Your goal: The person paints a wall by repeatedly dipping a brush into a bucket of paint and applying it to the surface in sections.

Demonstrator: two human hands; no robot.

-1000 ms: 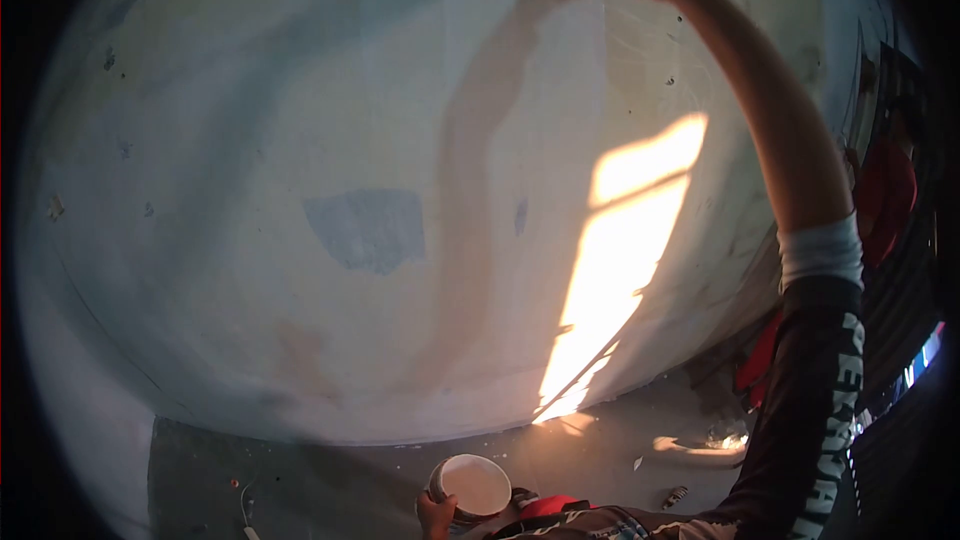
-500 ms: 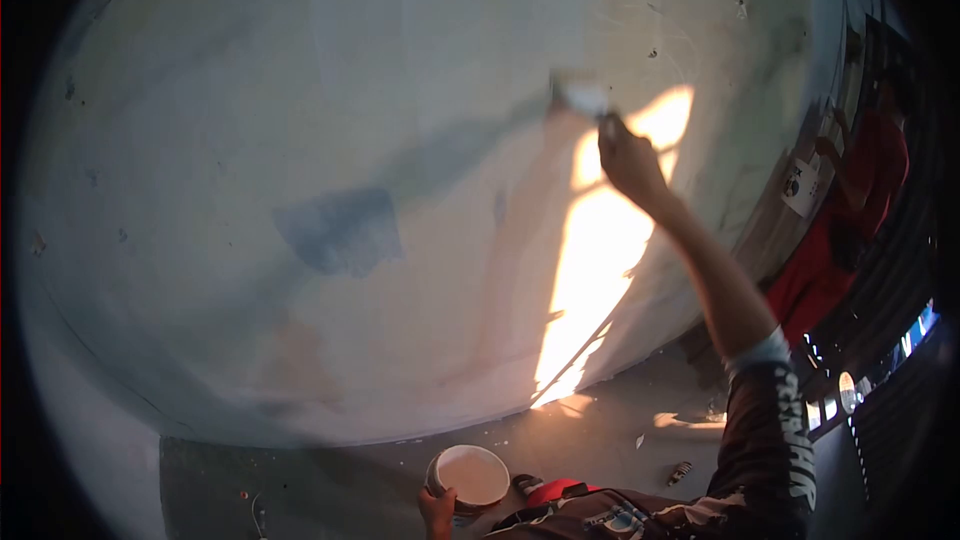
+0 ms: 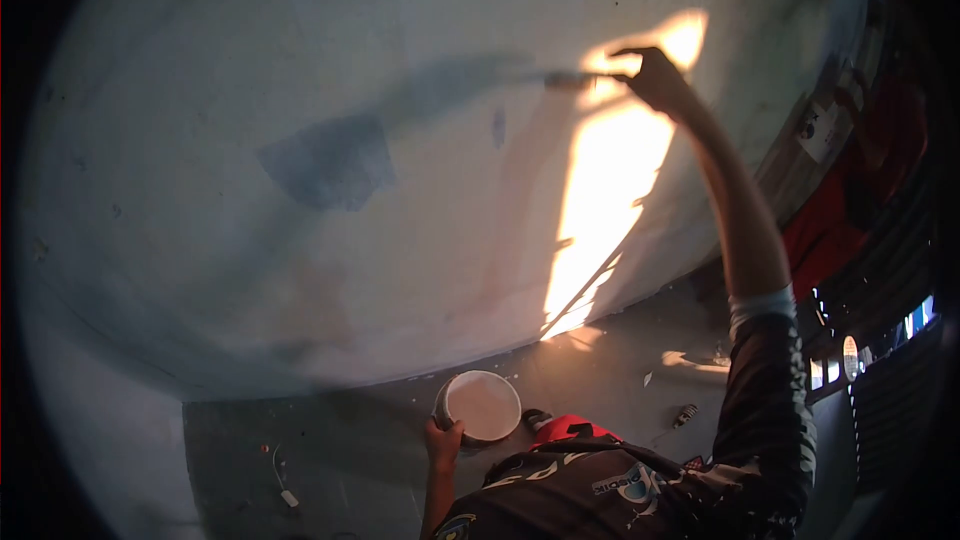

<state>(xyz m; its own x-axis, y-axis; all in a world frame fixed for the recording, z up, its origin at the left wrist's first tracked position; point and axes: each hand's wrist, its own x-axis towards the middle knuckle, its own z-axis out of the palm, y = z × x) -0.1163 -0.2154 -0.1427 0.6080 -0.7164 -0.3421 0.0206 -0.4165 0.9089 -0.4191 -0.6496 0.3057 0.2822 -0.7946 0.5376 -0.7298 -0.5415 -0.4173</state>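
Right hand: the right hand (image 3: 655, 80) is raised to the wall with its fingers closed round the handle of a small flat paintbrush (image 3: 570, 81); the brush's bristle end lies against the wall at the edge of the sunlit patch.
Left hand: the left hand (image 3: 440, 437) is low by the body, its fingers curled over the near rim of a round white bowl (image 3: 484, 375) that is white inside.
Nearby on the floor: a small white object on a thin cord (image 3: 285, 495) to the left, and a small striped object (image 3: 685, 413) to the right; what either one is cannot be told.
At the right edge: a figure in red clothing (image 3: 835, 235) stands by dark slatted shutters, blurred and partly cut off.
Hard to make out: a red thing (image 3: 570, 430) shows just beside the bowl, half hidden by the dark patterned shirt.
Wall: a pale plastered wall (image 3: 250, 60), mottled, with a blue-grey square patch (image 3: 325, 162) and a bright orange shaft of sunlight (image 3: 610, 180).
Floor: dark grey concrete (image 3: 340, 440), speckled with pale spots.
Room: dim, apart from that shaft of light.
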